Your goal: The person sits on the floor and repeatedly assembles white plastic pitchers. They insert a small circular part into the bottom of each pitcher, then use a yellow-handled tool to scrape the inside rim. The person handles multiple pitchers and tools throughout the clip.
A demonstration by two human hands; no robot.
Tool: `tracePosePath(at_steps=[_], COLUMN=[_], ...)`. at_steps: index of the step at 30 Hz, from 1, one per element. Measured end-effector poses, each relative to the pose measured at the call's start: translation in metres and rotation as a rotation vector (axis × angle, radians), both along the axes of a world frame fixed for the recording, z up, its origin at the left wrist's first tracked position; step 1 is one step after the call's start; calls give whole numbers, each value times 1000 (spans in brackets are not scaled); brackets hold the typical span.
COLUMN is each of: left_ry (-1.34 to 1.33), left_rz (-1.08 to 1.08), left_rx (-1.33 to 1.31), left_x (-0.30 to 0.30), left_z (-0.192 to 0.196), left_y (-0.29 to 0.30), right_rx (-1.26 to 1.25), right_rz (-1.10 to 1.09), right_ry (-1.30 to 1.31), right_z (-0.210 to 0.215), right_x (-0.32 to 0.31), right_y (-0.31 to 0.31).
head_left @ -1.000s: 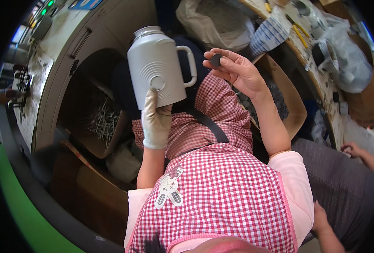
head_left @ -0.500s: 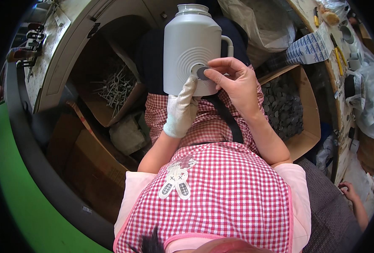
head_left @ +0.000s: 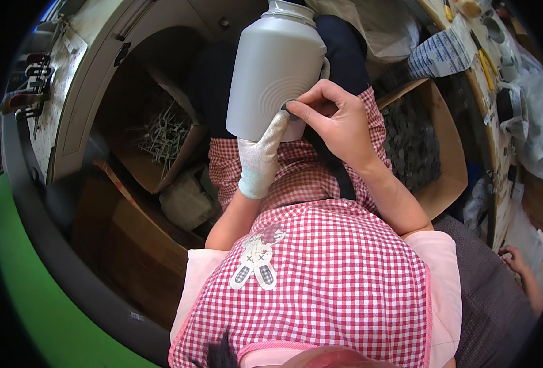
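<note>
A pale grey plastic jug body [head_left: 265,73] leans on my lap, its ringed neck away from me and its handle [head_left: 326,67] on the right. Raised concentric rings mark its lower front. My left hand [head_left: 260,156], in a white glove, grips the bottom end, thumb on the front and its other fingers hidden behind. Between the thumb and index finger of my bare right hand [head_left: 345,126] is a small dark grey disc [head_left: 287,105], mostly covered by the fingers. It sits at the rings, close to my left thumb tip; whether it touches the jug body I cannot tell.
On the right stands a cardboard box [head_left: 452,147] of dark discs [head_left: 409,147]. Another box [head_left: 189,150] at the left holds thin pale rods [head_left: 167,135]. Yellow-handled pliers [head_left: 486,67] lie on the right-hand bench. Another person's hand [head_left: 514,260] shows at the far right.
The disc has turned from face-on to nearly edge-on and moved slightly left over the rings. The jug body has tilted and turned, so less of its handle shows.
</note>
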State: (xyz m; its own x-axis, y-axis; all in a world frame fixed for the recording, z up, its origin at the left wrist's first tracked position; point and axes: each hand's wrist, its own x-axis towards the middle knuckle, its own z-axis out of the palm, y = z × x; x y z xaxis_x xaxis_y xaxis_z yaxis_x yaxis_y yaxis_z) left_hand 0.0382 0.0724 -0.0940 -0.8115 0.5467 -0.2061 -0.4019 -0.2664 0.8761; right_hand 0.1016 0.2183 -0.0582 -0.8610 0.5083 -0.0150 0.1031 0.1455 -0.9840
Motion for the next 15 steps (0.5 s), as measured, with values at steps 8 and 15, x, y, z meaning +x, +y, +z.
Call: tracePosePath(at_steps=[8, 15], left_ry=[-86, 269], left_rz=[-21, 2], left_rx=[95, -50], left_x=[4, -15], left_z=[-2, -8], left_y=[2, -11], right_rx=[-71, 336], right_rz=[-5, -75], right_ry=[-225, -256], right_z=[-3, -36], right_x=[9, -29], right_y=[22, 25])
